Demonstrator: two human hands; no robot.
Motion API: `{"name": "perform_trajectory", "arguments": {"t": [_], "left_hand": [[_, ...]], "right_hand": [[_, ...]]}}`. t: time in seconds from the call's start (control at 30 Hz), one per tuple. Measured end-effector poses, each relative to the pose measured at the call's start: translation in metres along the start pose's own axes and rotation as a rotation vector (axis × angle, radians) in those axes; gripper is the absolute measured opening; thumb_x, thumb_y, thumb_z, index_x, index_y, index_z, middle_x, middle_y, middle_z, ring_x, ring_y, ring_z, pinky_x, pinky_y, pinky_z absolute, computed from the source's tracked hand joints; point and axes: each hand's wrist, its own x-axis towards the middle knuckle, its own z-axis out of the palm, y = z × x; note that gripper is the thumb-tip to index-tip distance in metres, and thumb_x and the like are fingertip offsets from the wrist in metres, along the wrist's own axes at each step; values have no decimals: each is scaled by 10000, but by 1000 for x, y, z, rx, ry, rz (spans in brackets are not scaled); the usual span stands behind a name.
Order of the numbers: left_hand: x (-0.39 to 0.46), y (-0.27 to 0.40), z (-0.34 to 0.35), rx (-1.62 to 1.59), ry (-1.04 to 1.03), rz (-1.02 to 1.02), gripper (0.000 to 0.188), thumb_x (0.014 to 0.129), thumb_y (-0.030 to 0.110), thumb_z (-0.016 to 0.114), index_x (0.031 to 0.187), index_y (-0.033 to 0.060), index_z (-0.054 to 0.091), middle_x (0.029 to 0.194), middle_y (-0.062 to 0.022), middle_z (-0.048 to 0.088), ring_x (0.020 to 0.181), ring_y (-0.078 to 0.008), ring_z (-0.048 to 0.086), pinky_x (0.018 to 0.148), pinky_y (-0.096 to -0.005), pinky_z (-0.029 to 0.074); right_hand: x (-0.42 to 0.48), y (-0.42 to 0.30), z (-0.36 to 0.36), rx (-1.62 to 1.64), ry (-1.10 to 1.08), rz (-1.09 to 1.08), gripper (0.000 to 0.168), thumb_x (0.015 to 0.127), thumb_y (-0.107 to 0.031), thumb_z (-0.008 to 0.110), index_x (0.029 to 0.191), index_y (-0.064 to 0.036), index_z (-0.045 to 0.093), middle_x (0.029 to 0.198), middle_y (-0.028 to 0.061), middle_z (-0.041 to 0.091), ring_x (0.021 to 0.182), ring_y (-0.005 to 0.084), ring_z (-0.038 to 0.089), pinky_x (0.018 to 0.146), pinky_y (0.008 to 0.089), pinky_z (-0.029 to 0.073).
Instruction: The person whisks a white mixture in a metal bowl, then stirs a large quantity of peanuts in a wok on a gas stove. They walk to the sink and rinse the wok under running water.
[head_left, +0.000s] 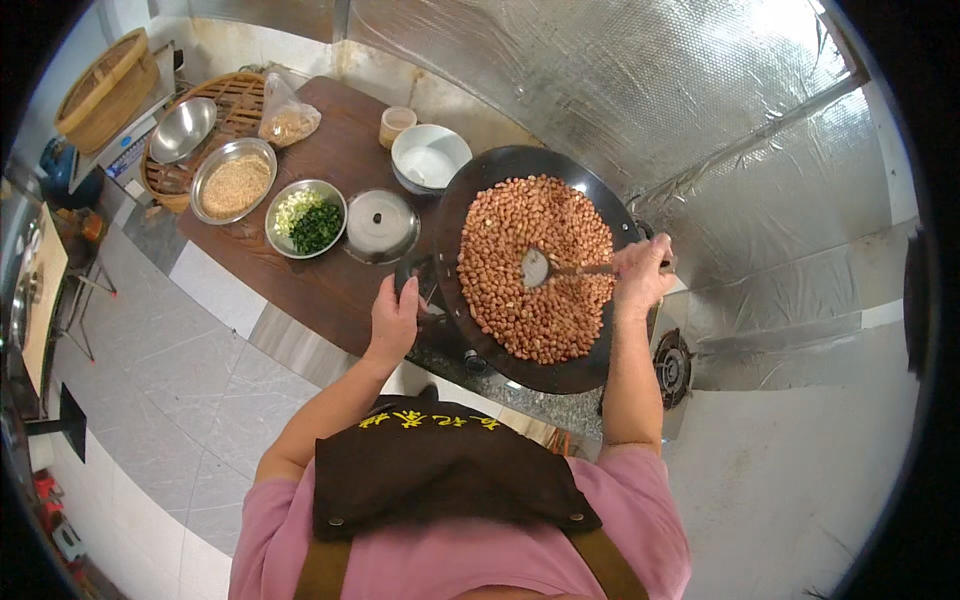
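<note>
A large dark wok (514, 161) in front of me holds a broad layer of peanuts (502, 300), with a pale bare patch near the middle. My right hand (643, 274) is closed around the handle of a spatula (585, 270), whose shaft runs over the peanuts; its blade end lies by the pale patch. At the wok's left side, my left hand (394, 311) grips the dark side handle (409, 277). Close to that hand stands a round metal lid with a black knob (379, 232). Beside it, a metal bowl (272, 244) holds chopped green and pale scallions (311, 217).
A white bowl (431, 150) and a small jar (394, 127) stand behind the wok on the wooden table (330, 292). Farther left are a metal bowl of grain-like food (236, 180), a plastic bag (289, 120) and a woven basket (240, 90). A gas burner (673, 366) is at right.
</note>
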Motion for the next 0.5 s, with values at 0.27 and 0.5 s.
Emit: {"name": "perform_trajectory", "arguments": {"t": [0.27, 0.5], "left_hand": [[-3, 9, -1, -16, -18, -35, 225, 954, 233, 480, 1046, 30, 510, 655, -14, 549, 560, -72, 506, 465, -226, 420], [-4, 23, 0, 5, -37, -98, 245, 951, 262, 484, 1040, 34, 507, 668, -14, 550, 576, -80, 508, 475, -235, 422]], "right_hand": [[10, -30, -37, -154, -11, -116, 389, 934, -326, 565, 686, -86, 386, 522, -13, 363, 434, 92, 355, 400, 268, 288], [34, 21, -22, 93, 40, -201, 390, 913, -319, 601, 667, -105, 387, 529, -30, 340, 451, 90, 315, 419, 275, 231]]}}
